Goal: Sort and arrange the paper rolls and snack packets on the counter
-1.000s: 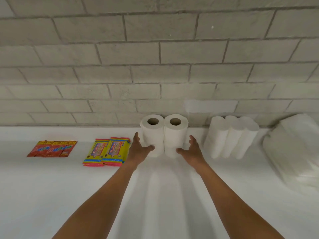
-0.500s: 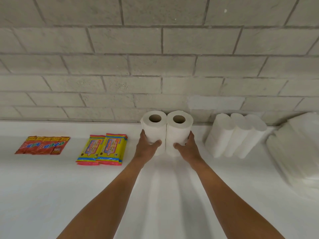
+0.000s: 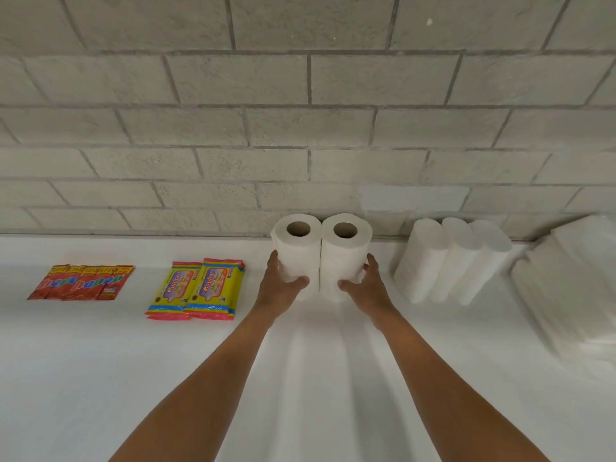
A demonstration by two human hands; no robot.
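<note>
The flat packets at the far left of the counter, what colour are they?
The flat snack packets are red-orange with yellow top strips, in the head view.

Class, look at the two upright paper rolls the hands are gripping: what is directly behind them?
Behind the two paper rolls rises the grey brick wall. The wall's foot and the counter strip there are covered by the rolls.

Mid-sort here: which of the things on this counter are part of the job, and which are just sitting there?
Part of the job:
- left cored roll, held by the left hand
- right cored roll, held by the right hand
- three wrapped rolls
- yellow snack packets
- red snack packets

Just lying about:
- white stack at far right, possibly packaged paper; cannot tell
</note>
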